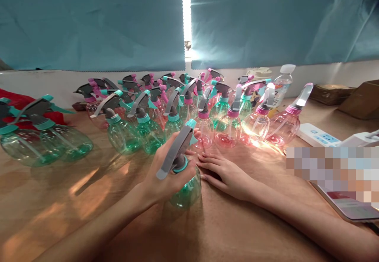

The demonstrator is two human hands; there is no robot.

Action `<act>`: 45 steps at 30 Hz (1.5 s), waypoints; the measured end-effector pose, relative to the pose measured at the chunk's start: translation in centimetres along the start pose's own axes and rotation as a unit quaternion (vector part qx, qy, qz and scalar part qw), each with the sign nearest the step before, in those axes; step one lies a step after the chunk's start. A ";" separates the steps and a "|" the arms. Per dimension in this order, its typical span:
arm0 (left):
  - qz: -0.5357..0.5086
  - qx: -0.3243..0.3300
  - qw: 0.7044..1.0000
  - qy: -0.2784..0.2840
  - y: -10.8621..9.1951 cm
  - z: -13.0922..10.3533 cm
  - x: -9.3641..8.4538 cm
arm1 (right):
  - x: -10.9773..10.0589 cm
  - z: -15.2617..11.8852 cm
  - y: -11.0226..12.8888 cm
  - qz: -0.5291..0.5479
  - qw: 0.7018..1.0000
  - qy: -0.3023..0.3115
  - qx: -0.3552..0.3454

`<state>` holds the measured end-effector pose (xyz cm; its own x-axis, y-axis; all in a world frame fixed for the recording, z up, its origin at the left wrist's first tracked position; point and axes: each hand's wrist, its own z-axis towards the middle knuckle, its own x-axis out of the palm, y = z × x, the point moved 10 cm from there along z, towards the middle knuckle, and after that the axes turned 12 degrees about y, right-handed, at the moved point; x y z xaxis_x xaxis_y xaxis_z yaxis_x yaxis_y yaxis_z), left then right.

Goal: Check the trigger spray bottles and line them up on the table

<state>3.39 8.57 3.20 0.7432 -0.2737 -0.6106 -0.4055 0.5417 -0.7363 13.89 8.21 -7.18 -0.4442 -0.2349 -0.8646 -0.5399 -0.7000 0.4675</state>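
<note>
In the middle of the wooden table (237, 230), my left hand (166, 167) is wrapped round the neck of a green spray bottle (186, 193). Its grey sprayer head with a turquoise nozzle rises above my fingers, and the bottle stands upright. My right hand (225, 173) lies low on the table just right of this bottle, its fingers stretched out toward it and holding nothing; whether the fingertips touch it I cannot tell. Behind my hands stand green spray bottles (149, 135) and pink spray bottles (227, 131) with similar sprayer heads.
Two more green bottles (66, 141) stand at the left, before a red cloth (56, 118). On the right are a power strip (316, 133), a phone-like device (346, 203) partly blurred out, a clear drink bottle (281, 88) and a brown box (361, 100). Blue curtains (89, 25) hang behind.
</note>
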 end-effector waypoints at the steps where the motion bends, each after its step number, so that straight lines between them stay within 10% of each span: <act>1: -0.007 -0.002 1.000 0.005 0.0 0.0 0.1 | 0.0 0.0 0.0 0.001 1.000 -0.001 -0.001; 45: -0.011 -0.003 1.000 0.028 0.2 0.0 0.6 | 0.2 0.0 -0.1 -0.004 1.000 0.010 0.005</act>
<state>3.83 8.52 2.71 0.7209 -0.3293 -0.6099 -0.3926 0.5312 -0.7508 13.88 8.26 -7.38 -0.4259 -0.2433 -0.8715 -0.5499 -0.6953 0.4628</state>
